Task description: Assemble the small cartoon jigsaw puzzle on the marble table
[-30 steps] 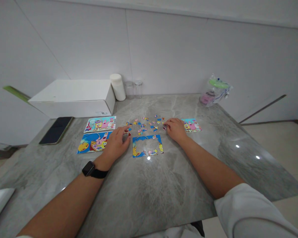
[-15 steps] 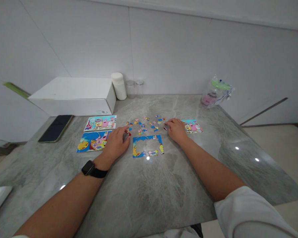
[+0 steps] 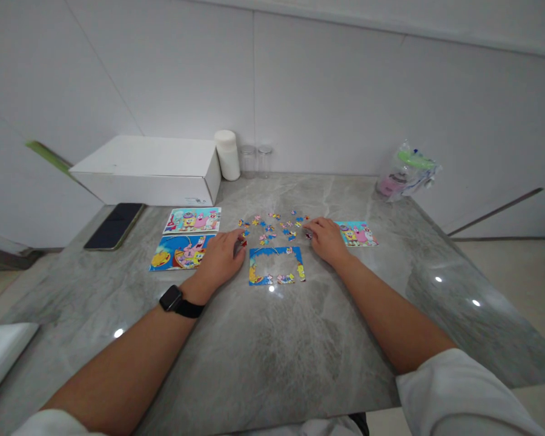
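A partly built jigsaw (image 3: 253, 267), a blue border with an empty middle, lies on the grey marble table (image 3: 272, 351). Several loose coloured pieces (image 3: 272, 226) are scattered just behind it. My left hand (image 3: 220, 261), with a black watch on the wrist, rests left of the jigsaw. Its fingers are curled and pinch a small piece at the jigsaw's upper left corner. My right hand (image 3: 327, 240) rests at the upper right corner, fingers curled, fingertips on a small piece at the edge of the loose pile.
Two picture cards (image 3: 192, 220) (image 3: 179, 253) lie left of my left hand and one (image 3: 361, 234) lies right of my right hand. A phone (image 3: 114, 226), a white box (image 3: 149, 171), a white bottle (image 3: 227, 155), two glass jars (image 3: 254, 160) and a plastic bag (image 3: 406, 169) stand further back.
The view has shifted, so everything sits a little further right in the picture. Both hands stay where they were beside the jigsaw.
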### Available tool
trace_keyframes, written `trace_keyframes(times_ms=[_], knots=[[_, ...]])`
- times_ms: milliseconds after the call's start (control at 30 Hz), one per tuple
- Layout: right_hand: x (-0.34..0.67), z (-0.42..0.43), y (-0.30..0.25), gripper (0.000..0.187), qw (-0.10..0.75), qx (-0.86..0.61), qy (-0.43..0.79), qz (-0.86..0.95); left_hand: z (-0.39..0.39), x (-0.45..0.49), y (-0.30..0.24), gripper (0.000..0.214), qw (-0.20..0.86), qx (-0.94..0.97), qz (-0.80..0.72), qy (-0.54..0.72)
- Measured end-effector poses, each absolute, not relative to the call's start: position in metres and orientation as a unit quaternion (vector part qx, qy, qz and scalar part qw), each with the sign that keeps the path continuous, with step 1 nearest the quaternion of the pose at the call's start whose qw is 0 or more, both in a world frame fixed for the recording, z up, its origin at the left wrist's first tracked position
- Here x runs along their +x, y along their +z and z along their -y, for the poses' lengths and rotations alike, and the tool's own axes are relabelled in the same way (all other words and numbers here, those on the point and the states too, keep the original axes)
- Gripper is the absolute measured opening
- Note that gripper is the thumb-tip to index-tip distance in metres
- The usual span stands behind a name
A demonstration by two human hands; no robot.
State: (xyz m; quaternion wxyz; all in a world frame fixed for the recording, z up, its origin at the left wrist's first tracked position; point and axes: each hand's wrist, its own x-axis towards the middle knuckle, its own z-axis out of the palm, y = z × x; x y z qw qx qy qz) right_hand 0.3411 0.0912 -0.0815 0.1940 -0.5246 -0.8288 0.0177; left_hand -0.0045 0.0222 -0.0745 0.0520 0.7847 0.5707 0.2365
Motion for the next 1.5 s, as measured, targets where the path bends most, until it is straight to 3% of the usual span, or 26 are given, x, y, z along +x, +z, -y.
trace_keyframes(times_ms=[300,500,967,1300,1500], knots=[[0.335,-0.086,-0.078,0.049,0.184,-0.429,0.058,0.882,-0.023,-0.004,-0.075,0.046,0.059,0.786,-0.564,0.246],[0.335,-0.087,-0.08,0.045,0.189,-0.426,0.068,0.882,-0.022,-0.005,-0.073,0.028,0.051,0.792,-0.562,0.234],[0.337,-0.089,-0.079,0.043,0.242,-0.465,0.065,0.849,-0.022,-0.004,-0.073,0.04,0.054,0.787,-0.562,0.249],[0.338,-0.091,-0.084,0.038,0.233,-0.438,0.046,0.867,-0.022,-0.003,-0.074,0.034,0.041,0.777,-0.579,0.244],[0.339,-0.093,-0.094,0.059,0.231,-0.411,0.05,0.88,-0.024,-0.003,-0.08,0.046,0.037,0.757,-0.597,0.264]])
